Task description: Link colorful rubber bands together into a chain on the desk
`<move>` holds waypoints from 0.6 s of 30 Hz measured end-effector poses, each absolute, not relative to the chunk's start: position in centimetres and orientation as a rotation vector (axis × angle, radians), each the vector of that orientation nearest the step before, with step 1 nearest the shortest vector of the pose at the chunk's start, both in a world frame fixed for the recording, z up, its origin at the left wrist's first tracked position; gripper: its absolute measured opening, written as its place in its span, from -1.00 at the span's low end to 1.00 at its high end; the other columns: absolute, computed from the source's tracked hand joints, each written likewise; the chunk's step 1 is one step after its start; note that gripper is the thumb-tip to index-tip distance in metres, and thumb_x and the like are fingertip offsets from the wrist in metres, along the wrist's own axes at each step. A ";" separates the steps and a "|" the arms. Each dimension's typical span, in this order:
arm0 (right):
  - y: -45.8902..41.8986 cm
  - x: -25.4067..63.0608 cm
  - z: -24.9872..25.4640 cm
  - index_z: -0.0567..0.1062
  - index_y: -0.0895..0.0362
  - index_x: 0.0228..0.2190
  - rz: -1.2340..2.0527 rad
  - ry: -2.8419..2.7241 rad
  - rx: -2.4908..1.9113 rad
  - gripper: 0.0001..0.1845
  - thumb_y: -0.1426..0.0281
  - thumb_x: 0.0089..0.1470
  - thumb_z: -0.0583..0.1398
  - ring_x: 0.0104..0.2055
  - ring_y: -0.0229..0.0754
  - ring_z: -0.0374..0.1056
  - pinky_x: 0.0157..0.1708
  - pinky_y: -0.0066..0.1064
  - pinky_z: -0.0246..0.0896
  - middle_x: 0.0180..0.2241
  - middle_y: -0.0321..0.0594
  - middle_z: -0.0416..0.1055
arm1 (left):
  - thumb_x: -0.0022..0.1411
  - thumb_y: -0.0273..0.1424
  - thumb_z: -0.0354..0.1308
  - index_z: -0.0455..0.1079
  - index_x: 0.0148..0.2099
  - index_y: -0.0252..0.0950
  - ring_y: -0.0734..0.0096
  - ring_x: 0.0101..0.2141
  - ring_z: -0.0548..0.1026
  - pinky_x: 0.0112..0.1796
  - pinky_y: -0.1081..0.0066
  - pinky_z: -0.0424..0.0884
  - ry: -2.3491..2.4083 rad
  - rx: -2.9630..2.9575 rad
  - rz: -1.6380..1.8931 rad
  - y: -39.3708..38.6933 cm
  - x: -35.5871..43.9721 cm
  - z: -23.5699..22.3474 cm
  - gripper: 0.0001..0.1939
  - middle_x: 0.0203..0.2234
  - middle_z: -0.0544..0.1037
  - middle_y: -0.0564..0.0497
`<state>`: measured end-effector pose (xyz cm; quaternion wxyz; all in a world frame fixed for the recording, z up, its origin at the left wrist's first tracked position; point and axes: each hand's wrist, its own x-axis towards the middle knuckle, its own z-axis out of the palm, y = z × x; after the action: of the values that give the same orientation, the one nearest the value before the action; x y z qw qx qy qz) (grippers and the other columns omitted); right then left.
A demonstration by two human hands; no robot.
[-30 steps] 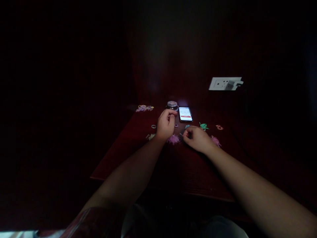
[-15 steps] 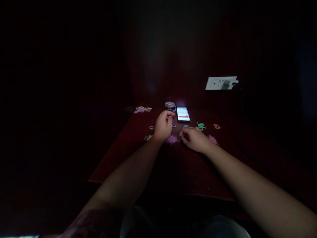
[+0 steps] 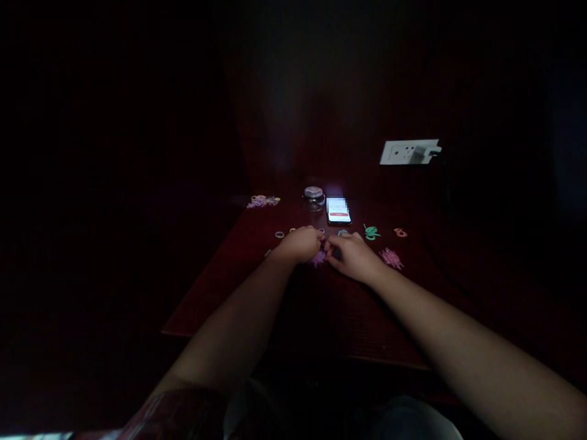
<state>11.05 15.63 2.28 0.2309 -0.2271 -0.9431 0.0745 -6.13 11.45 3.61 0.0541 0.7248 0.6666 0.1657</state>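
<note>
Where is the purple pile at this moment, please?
In the head view, the purple pile lies just right of centre, partly hidden, between the left hand and right hand.

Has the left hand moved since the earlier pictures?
Yes. Judged against the phone, the left hand has moved toward the near edge of the table, and is now close to the right hand.
</note>
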 end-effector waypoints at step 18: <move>15.8 12.1 3.2 0.46 0.08 -0.30 0.486 -2.535 -0.517 -0.78 0.56 0.14 0.06 -0.43 -0.24 0.45 -0.15 -0.38 0.23 -0.46 -0.35 0.56 | 0.29 -0.43 -0.06 0.56 -0.26 -0.20 0.26 -0.06 0.51 0.11 0.31 0.27 1.959 2.249 0.365 11.0 -5.7 4.1 -0.67 -0.21 0.63 0.00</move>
<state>12.12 15.81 3.20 0.2519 -0.1900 -0.9319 0.1786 -5.73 10.96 4.08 0.0685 0.7466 0.6505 0.1213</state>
